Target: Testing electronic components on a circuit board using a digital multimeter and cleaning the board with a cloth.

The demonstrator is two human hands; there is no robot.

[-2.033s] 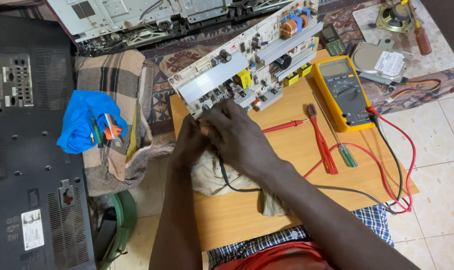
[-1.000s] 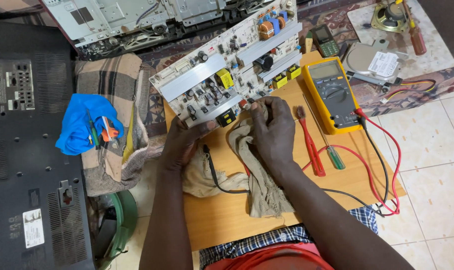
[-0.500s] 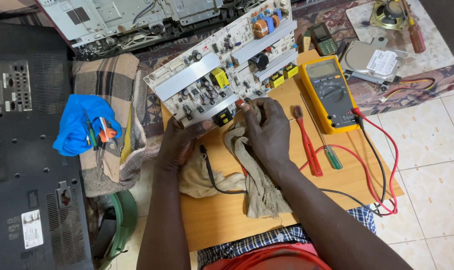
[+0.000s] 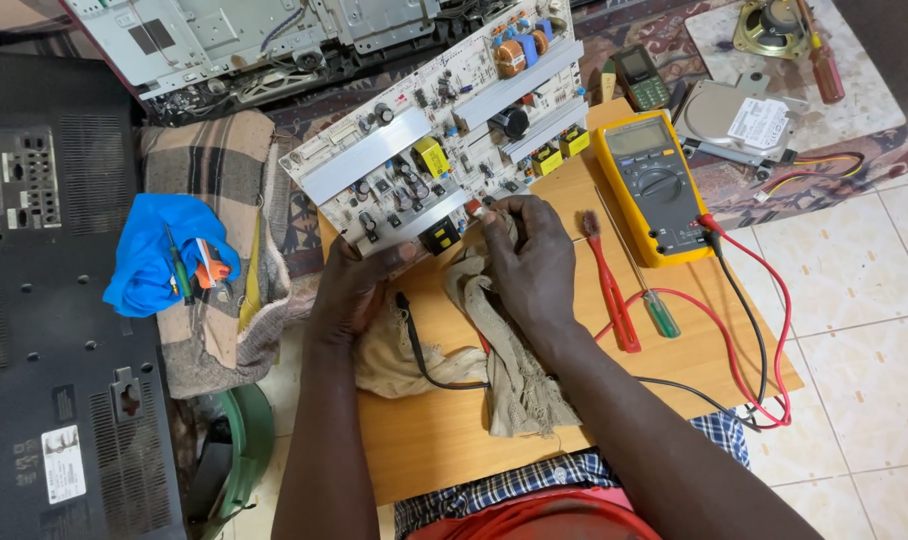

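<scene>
At frame centre, the left hand grips the circuit board by its lower edge, tilted on the table; right hand fingers pinch a cloth against it, wiping apparently unfinished.

The left hand props up the near edge of a white circuit board, tilted on the wooden counter. The right hand presses a beige rag against the board's lower edge. A yellow multimeter lies just beside it.
</scene>
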